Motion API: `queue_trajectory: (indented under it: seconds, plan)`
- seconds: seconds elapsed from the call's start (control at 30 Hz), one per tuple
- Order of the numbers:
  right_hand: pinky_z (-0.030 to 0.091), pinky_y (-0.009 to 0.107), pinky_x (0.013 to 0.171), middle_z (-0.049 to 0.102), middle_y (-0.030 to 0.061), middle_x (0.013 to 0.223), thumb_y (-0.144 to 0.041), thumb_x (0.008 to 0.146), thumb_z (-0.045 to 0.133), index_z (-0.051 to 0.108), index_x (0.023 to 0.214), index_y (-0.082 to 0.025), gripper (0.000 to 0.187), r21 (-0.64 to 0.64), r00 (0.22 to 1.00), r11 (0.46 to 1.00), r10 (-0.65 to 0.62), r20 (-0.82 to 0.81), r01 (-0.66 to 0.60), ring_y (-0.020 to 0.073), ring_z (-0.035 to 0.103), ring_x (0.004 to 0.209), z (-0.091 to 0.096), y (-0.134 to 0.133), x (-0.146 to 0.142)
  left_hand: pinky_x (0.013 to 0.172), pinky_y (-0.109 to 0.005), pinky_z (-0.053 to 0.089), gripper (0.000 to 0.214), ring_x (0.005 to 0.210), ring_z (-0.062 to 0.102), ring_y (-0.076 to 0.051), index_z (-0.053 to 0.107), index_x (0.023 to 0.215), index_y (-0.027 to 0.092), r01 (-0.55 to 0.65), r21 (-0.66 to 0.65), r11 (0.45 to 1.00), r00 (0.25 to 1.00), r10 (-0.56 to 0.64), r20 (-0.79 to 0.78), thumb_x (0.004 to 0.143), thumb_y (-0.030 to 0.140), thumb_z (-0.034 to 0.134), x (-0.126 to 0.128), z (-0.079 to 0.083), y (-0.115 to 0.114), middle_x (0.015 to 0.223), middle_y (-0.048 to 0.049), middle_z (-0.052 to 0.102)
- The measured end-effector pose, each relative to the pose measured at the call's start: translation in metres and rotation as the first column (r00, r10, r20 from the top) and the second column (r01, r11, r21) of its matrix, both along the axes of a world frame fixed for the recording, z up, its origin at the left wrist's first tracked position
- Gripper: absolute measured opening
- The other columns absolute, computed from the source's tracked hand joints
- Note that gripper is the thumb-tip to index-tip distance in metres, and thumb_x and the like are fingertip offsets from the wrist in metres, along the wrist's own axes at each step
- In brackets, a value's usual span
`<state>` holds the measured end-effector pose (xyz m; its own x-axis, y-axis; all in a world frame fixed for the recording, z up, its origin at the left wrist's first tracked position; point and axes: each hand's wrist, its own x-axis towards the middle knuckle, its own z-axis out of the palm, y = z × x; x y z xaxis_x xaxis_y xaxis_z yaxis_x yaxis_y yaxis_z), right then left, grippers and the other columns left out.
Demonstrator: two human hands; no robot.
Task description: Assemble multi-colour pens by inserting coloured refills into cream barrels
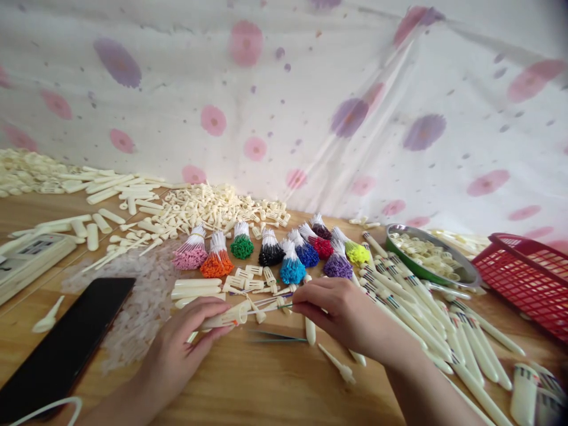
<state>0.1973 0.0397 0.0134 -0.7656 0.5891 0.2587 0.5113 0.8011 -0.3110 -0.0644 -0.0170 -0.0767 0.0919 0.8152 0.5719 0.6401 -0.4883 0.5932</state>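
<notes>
My left hand (184,340) is closed around a cream plastic pen barrel (224,318), held lying sideways just above the wooden table (248,384). My right hand (339,310) pinches a few thin coloured refills (273,303) whose ends point into the barrel's open mouth. Just behind my hands stand several bundles of refills with coloured tips: pink (190,253), orange (216,262), green (242,244), black (270,251), blue (291,267), purple (337,263), yellow (357,251).
A black phone (66,340) lies at the left beside a heap of small clear parts (142,302). Cream pen parts (208,207) are heaped at the back. Finished pens (421,319) lie at the right, near a green bowl (461,277) and a red basket (526,278).
</notes>
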Motion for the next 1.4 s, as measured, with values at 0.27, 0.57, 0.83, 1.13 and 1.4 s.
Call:
queue_trajectory:
  seconds: [0.27, 0.57, 0.83, 1.13, 1.4]
  plan:
    - [0.036, 0.023, 0.057, 0.060, 0.0028, 0.069, -0.024, 0.094, 0.042, 0.062, 0.082, -0.017, 0.024, -0.035, 0.999, 0.999, 0.029, 0.042, -0.027, 0.0121, 0.052, 0.062, -0.004, -0.001, -0.004, 0.079, -0.027, 0.056, 0.019, 0.087, 0.070, -0.019, 0.066, 0.099, 0.025, 0.025, 0.034, 0.999, 0.999, -0.024, -0.027, 0.081, 0.026, 0.061, 0.003, 0.001, 0.000, 0.094, -0.0032, 0.074]
    - [0.039, 0.023, 0.058, 0.062, 0.0028, 0.069, -0.024, 0.092, 0.046, 0.061, 0.079, -0.019, 0.021, -0.018, 0.993, 0.999, -0.044, -0.113, 0.042, 0.0128, 0.055, 0.062, -0.018, -0.016, -0.030, 0.078, -0.032, 0.057, 0.018, 0.085, 0.070, -0.020, 0.067, 0.098, 0.026, 0.007, 0.054, 0.999, 0.996, -0.002, -0.084, 0.082, 0.027, 0.059, 0.005, 0.000, -0.001, 0.093, -0.0031, 0.075]
    - [0.051, 0.023, 0.058, 0.065, 0.0012, 0.071, -0.035, 0.083, 0.057, 0.066, 0.088, -0.020, 0.018, -0.726, 0.832, 0.679, -0.339, -0.440, -0.108, 0.0126, 0.062, 0.063, -0.040, -0.019, -0.049, 0.076, -0.029, 0.057, 0.016, 0.083, 0.070, -0.019, 0.067, 0.096, 0.024, 0.007, 0.094, 0.996, 0.997, 0.001, -0.078, 0.082, 0.025, 0.059, 0.007, 0.006, -0.001, 0.090, -0.0032, 0.075]
    - [0.053, 0.021, 0.050, 0.068, 0.0057, 0.081, -0.041, 0.068, 0.073, 0.065, 0.081, -0.014, 0.031, -0.892, 0.714, 0.234, -0.536, -0.450, -0.386, 0.0137, 0.065, 0.070, -0.042, -0.014, -0.053, 0.078, -0.027, 0.056, 0.017, 0.085, 0.069, -0.018, 0.065, 0.097, 0.024, 0.003, 0.110, 0.994, 0.996, 0.007, -0.087, 0.082, 0.021, 0.059, 0.004, 0.003, -0.002, 0.091, -0.0033, 0.074]
    - [0.046, 0.015, 0.042, 0.068, 0.0040, 0.076, -0.037, 0.064, 0.076, 0.064, 0.078, -0.014, 0.029, -0.906, 0.699, 0.217, -0.578, -0.420, -0.364, 0.0123, 0.065, 0.065, -0.046, -0.012, -0.055, 0.074, -0.028, 0.058, 0.014, 0.082, 0.070, -0.018, 0.065, 0.095, 0.023, 0.006, 0.125, 0.992, 0.996, 0.005, -0.089, 0.084, 0.024, 0.057, 0.005, 0.007, -0.002, 0.088, -0.0035, 0.074]
